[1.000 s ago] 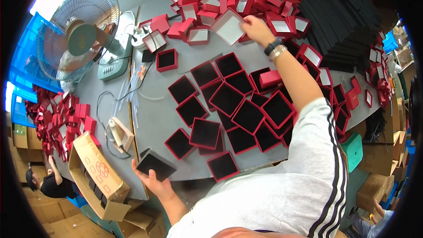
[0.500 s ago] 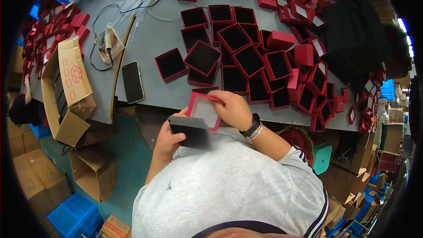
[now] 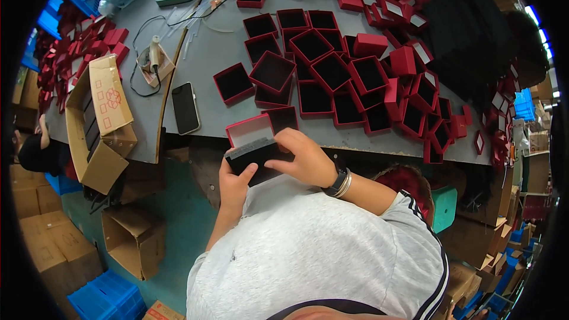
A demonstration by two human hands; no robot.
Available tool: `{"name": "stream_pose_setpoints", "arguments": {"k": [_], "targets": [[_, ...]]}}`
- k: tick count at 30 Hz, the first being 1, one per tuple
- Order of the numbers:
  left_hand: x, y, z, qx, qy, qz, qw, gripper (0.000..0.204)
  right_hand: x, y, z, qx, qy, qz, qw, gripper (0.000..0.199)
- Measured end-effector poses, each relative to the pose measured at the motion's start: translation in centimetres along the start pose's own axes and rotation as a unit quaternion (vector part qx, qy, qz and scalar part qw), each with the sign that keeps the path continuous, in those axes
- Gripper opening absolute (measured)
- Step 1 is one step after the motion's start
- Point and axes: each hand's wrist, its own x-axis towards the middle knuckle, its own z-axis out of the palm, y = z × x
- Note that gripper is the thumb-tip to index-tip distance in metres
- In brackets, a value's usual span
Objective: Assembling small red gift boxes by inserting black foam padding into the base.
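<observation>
The left hand (image 3: pixel 233 185) grasps the near-left end of a black pad (image 3: pixel 253 154), thumb pressed on its face and fingers out of sight beneath; whether this is one thick piece or several layers, I cannot tell. The right hand (image 3: pixel 308 160) is curled about the pad's other end, thumb toward the near side; how firmly it pinches is hidden. Just beyond the pad, between the hands, a red box (image 3: pixel 249 130) shows its pale inside, and which fingers bear it is not visible. Past the right fingertips sits a box with a black inside (image 3: pixel 281 120), and farther off a cluster of boxes (image 3: pixel 313 45) overlaps unevenly on the table (image 3: pixel 220 41). Beyond the left hand, to its left, lie a phone (image 3: pixel 186 108) and a corded tool (image 3: pixel 155 54). The likeliest mishap is the red box slipping, since both thumbs bear on the pad and the hands are at the table's near edge, so it could drop to the floor. Squeezing unevenly could bend the pad or, if layered, fan it. A forward knuckle could jog the box beyond the right hand into the leaning cluster.
</observation>
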Motion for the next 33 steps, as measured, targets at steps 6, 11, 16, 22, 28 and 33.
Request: {"name": "stream_pose_setpoints", "arguments": {"k": [6,11,16,22,28,33], "targets": [[-1.0,-1.9,1.2,-0.056,0.054,0.073,0.994,0.05,-0.4,-0.4,1.2,0.12,0.052,0.055,0.99,0.023],[-0.9,-1.9,-0.8,-0.097,0.083,0.041,0.991,0.044,-0.4,2.3,2.2,0.368,0.052,0.082,0.925,0.017],[-1.7,-0.4,-0.7,0.063,0.032,0.065,0.995,0.037,0.1,2.3,1.7,0.4,0.137,0.095,0.901,0.014],[-2.3,0.5,1.3,0.081,-0.064,0.105,0.989,0.031,0.3,3.6,3.0,0.276,0.273,0.057,0.92,0.018],[-2.1,1.8,1.3,0.088,-0.181,0.091,0.975,0.028,0.9,4.3,1.5,0.176,0.309,0.024,0.934,0.017],[-1.9,0.4,0.5,0.07,-0.179,0.115,0.975,0.032,0.3,3.4,0.3,0.307,0.184,0.071,0.931,0.016]]}}
